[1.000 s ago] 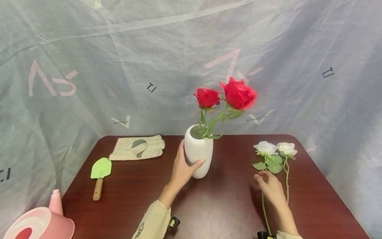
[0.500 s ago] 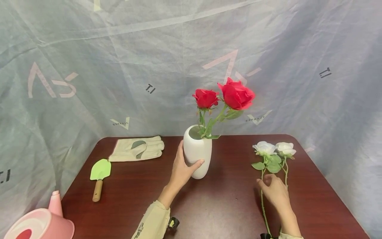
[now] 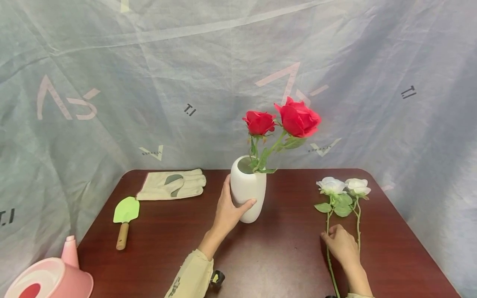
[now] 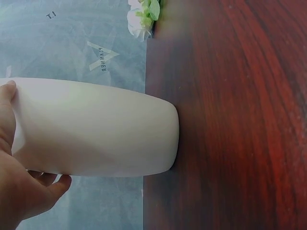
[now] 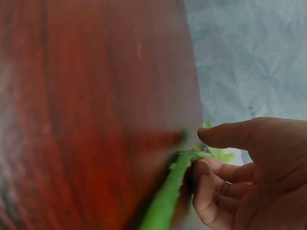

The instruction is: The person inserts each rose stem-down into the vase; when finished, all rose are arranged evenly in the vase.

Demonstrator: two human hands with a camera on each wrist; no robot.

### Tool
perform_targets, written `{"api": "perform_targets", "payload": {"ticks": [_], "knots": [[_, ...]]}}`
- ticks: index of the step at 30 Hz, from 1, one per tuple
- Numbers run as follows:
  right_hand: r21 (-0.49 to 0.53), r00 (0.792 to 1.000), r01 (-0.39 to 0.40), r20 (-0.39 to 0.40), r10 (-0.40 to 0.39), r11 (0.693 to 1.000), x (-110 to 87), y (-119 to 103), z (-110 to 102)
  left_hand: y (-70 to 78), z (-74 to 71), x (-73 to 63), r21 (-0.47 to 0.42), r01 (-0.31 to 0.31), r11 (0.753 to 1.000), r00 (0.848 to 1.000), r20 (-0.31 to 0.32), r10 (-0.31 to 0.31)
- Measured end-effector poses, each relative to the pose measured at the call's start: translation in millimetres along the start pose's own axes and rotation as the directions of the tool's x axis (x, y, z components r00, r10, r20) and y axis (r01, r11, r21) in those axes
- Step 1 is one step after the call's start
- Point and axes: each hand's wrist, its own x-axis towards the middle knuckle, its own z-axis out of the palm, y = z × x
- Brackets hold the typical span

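My left hand (image 3: 229, 211) grips the white vase (image 3: 249, 192) around its side, thumb across the front. The vase stands slightly tilted on the table; two red roses, a smaller one (image 3: 259, 122) and a larger one (image 3: 299, 118), lean out of its mouth. On the right lie two white roses, a left one (image 3: 331, 186) and a right one (image 3: 358, 187). My right hand (image 3: 343, 245) is at the left white rose's green stem (image 5: 170, 194). In the right wrist view the stem passes between thumb and bent fingers, the thumb apart from it, fingertips right beside it.
A cream work glove (image 3: 156, 185) lies at the back left of the brown table (image 3: 283, 248). In front of it is a green trowel (image 3: 126, 210) with a wooden handle. A pink watering can (image 3: 76, 281) stands at the front left corner. Grey sheeting (image 3: 208, 74) hangs behind the table.
My right hand has moved down along the white rose's stem, nearer to me, away from the leaves. The roses have stayed put. My left hand keeps its grip on the vase.
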Motion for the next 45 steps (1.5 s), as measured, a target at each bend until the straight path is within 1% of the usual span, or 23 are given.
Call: {"api": "perform_targets", "payload": {"ticks": [3, 5, 10, 18, 22, 24, 26, 28, 30, 32, 34, 36, 38, 40, 43, 45], "knots": [[0.012, 1.000, -0.004, -0.003, 0.004, 1.000, 0.6, 1.2, 1.4, 0.2, -0.1, 0.0, 0.003, 0.001, 1.000, 1.000, -0.002, -0.001], [0.023, 1.000, 0.009, -0.006, -0.009, 1.000, 1.2, 2.9, 2.3, 0.4, -0.3, 0.1, 0.004, 0.004, 1.000, 1.000, -0.001, -0.004], [0.072, 0.999, 0.024, 0.021, -0.025, 0.997, 3.4, 9.3, 3.0, 0.4, -0.1, 0.0, 0.005, 0.006, 1.000, 1.000, -0.005, -0.006], [0.146, 0.998, -0.016, 0.061, 0.007, 0.989, 3.4, 11.4, 2.8, -1.5, 1.5, -0.4, 0.020, 0.013, 1.000, 1.000, -0.015, -0.012], [0.168, 0.997, -0.024, 0.081, 0.010, 0.986, 1.3, 11.3, 3.8, -4.3, 2.8, -2.2, 0.005, -0.005, 1.000, 1.000, -0.024, 0.005], [0.186, 0.996, -0.026, 0.084, 0.010, 0.982, -0.5, 10.8, 4.3, -8.6, 3.7, -6.6, -0.012, -0.012, 1.000, 1.000, -0.025, 0.011], [0.204, 0.997, -0.024, 0.080, 0.008, 0.979, -2.0, 10.3, 5.0, -16.3, 4.7, -14.5, -0.035, -0.003, 0.999, 1.000, -0.015, 0.002], [0.223, 0.997, -0.022, 0.076, 0.005, 0.975, -2.7, 9.7, 5.7, -25.6, 5.3, -25.1, -0.046, 0.021, 0.999, 1.000, -0.004, -0.021], [0.237, 0.998, -0.016, 0.070, 0.000, 0.971, -2.6, 9.5, 6.4, -32.6, 5.2, -33.9, -0.067, 0.056, 0.996, 0.998, -0.007, -0.056], [0.246, 0.998, -0.011, 0.059, -0.004, 0.969, -1.0, 8.6, 6.6, -34.4, 4.7, -37.2, -0.080, 0.054, 0.995, 0.998, -0.009, -0.055], [0.259, 0.998, -0.011, 0.060, -0.004, 0.966, 0.0, 7.7, 6.1, -32.1, 5.1, -35.8, -0.078, 0.055, 0.995, 0.998, -0.011, -0.056], [0.286, 0.997, -0.029, 0.075, 0.007, 0.958, -0.3, 5.8, 5.0, -26.8, 5.7, -31.5, -0.077, 0.047, 0.996, 0.999, -0.016, -0.048], [0.331, 0.996, -0.036, 0.087, 0.007, 0.943, -0.4, 2.0, 3.1, -21.3, 6.5, -27.0, -0.047, 0.047, 0.998, 0.999, -0.022, -0.048], [0.389, 0.995, -0.031, 0.098, -0.007, 0.921, 0.3, -3.3, 0.3, -15.7, 6.5, -22.1, -0.031, 0.048, 0.998, 0.998, -0.047, -0.050], [0.473, 0.996, 0.019, 0.072, -0.060, 0.881, 3.5, -13.1, -5.8, -9.8, 6.2, -14.7, -0.002, 0.043, 0.999, 0.997, -0.071, -0.043], [0.520, 0.995, 0.055, 0.046, -0.092, 0.853, 5.4, -20.2, -11.0, -6.9, 6.1, -10.1, 0.001, 0.032, 0.999, 0.997, -0.077, -0.032]]}}
